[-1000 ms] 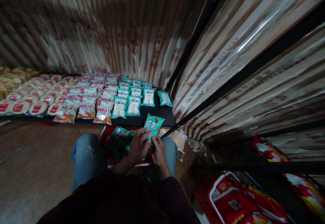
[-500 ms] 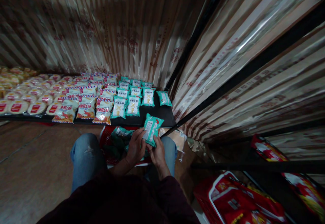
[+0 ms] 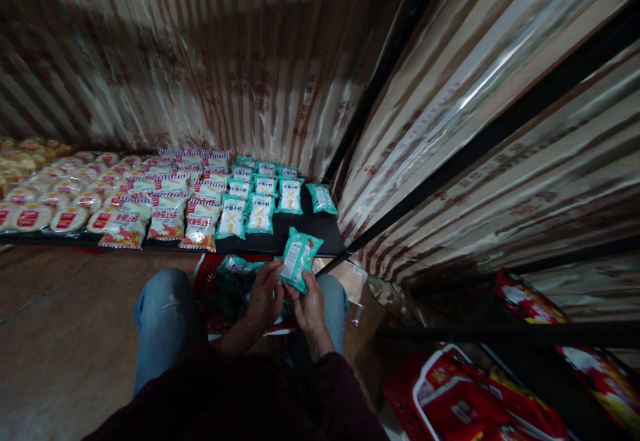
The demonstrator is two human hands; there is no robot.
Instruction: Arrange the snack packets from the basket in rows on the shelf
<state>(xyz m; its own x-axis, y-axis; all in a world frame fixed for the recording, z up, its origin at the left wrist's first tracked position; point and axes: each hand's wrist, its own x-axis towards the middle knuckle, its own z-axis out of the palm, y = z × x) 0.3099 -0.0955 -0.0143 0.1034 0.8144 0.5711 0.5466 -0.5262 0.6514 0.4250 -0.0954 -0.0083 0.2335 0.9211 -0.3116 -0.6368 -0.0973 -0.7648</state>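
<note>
Between my two hands is a teal snack bag, its printed back facing up. My left hand pinches its lower left edge, and my right hand grips its bottom right corner. Beneath them, between my knees, a red basket contains more teal bags. Just ahead, on a black shelf, teal-and-white snack bags stand in rows. A single teal bag leans apart from them at the shelf's right end.
Left along the shelf are striped-edge snack bags and round packaged cakes. A black metal post slants up on the right, before pleated curtains. A red bag lies at lower right.
The view has tilted slightly, so the shelf sits a little lower. Both hands still hold the teal snack bag, with little change in its pose.
</note>
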